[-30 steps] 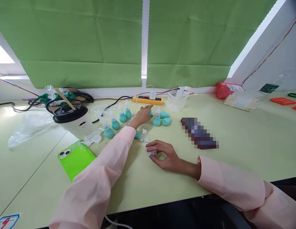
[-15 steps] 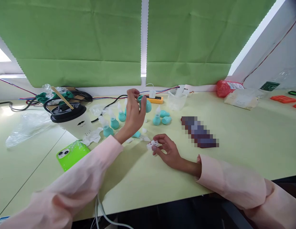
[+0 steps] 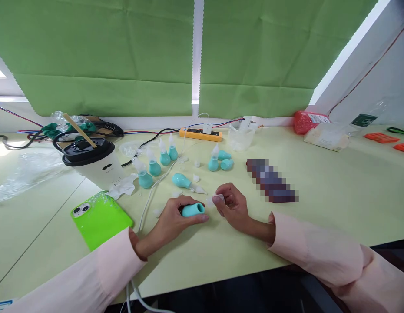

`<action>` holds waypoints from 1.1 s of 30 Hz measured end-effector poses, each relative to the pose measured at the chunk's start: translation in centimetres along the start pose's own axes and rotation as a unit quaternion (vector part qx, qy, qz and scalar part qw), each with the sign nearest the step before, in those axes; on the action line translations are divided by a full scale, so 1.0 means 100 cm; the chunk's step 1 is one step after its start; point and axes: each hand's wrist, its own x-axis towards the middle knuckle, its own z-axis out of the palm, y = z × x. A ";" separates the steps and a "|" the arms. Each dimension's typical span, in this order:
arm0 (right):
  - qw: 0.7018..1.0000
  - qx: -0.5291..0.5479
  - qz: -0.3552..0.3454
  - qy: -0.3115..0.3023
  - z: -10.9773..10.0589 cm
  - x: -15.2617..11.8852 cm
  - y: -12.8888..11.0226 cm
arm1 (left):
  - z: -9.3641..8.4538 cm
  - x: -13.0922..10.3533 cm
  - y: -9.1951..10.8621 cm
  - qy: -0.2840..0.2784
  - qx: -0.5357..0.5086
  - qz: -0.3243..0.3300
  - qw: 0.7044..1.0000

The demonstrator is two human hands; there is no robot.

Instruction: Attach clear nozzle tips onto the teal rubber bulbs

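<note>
My left hand is wrapped round a teal rubber bulb, its open mouth turned to the right. Close by on the right, my right hand pinches a small clear plastic piece. Bulb and clear piece are apart. Beyond my hands a teal bulb with a clear tip lies on its side. Several teal bulbs with clear tips stand in a row at the left, and another stands beside two loose bulbs.
At the left are a lidded cup, a green phone and crumpled tissue. An orange power strip and a clear tub are at the back. A blurred dark phone lies on the right. A white cable crosses the table.
My left hand has come down toward the front edge with the teal bulb, beside my right hand. My right hand has stayed nearly in place, while the clear piece in it has turned.
</note>
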 end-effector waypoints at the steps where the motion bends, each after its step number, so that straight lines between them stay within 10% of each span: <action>1: 1.000 -0.013 -0.017 -0.007 0.000 0.000 0.000 | 0.001 -0.001 -0.001 0.001 0.010 0.018 1.000; 17: 0.985 -0.067 -0.135 -0.087 -0.009 -0.004 -0.008 | 0.002 -0.008 -0.008 0.083 0.081 0.064 0.991; 33: 0.939 -0.186 -0.237 -0.168 -0.015 0.001 -0.017 | 0.000 -0.007 -0.004 0.032 0.083 0.069 0.994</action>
